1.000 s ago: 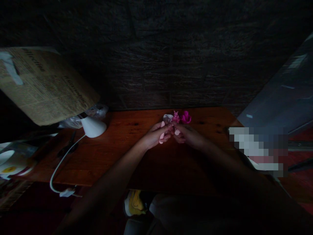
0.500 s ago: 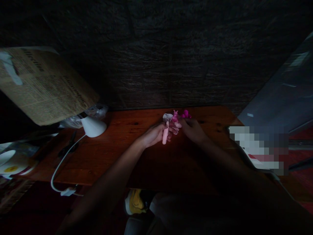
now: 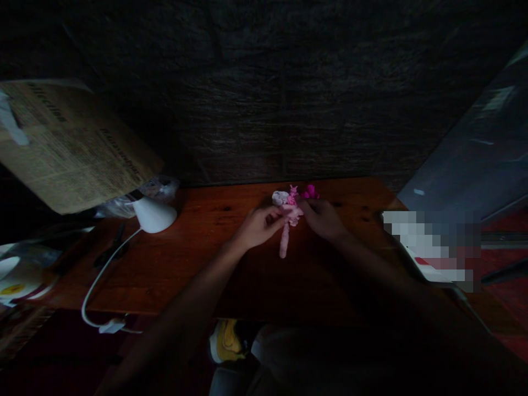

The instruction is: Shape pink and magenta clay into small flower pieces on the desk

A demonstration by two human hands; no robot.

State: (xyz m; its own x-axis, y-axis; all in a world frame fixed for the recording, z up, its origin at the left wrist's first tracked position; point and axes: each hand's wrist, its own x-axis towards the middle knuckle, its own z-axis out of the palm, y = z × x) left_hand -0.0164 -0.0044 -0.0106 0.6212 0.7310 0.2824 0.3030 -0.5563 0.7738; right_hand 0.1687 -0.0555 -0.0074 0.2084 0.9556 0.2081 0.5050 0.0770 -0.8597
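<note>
My left hand (image 3: 260,226) is closed in a pinch, thumb and fingertips on a pale pink piece of modelling clay (image 3: 292,211) with ragged edges. My right hand (image 3: 325,218) comes at the same clay from the right, its fingers pressed together at the clay's edge and partly hidden. Below the left fingertips a bumpy pink clay roll (image 3: 284,241) points toward me; I cannot tell whether it joins the piece above. Just behind the hands are a whitish lump (image 3: 280,197), a small darker pink shape with pointed tips (image 3: 293,192) and a magenta lump (image 3: 311,192).
On the wooden table (image 3: 206,264), a white lamp base (image 3: 153,213) stands left under a newsprint-patterned shade (image 3: 78,148). Dark scissors (image 3: 111,250) and a white cord (image 3: 93,280) lie nearby. A paper cup (image 3: 14,275) is far left. A blurred-out device (image 3: 433,250) sits right.
My left hand has turned over and now pinches the clay from the left. The pink roll, earlier smooth across its fingers, now looks bumpy and sits lower. The right hand stays close by.
</note>
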